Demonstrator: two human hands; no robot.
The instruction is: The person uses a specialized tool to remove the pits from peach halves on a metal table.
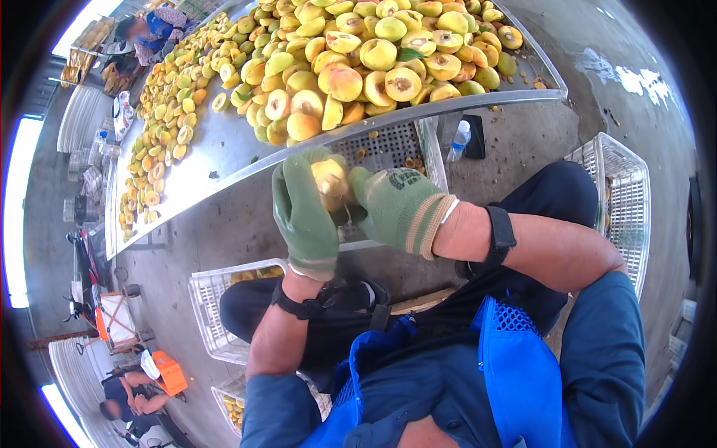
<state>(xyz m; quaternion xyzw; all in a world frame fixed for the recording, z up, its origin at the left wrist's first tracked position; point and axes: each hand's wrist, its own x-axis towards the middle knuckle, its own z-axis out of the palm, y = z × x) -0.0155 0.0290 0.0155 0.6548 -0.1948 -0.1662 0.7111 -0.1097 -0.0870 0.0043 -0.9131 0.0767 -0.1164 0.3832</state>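
Observation:
My left hand (305,218), in a green coated work glove, cups a yellow peach (329,178) whose cut flesh faces up. Against the other side of that fruit presses my right hand (397,207), gloved alike, with its fingers curled in. A small dark shape shows between the two hands under the peach; I cannot make out what it is. Both hands are just off the near edge of a metal table (224,159). On it lies a heap of whole and halved yellow peaches (375,53), some with stones showing.
Below the hands is a perforated crate (386,147) with scraps in it. White plastic crates stand by my left knee (210,319) and right knee (630,207). A water bottle (460,140) is beyond the table edge. One person (162,28) works at the table's far end; another (134,392) sits at left.

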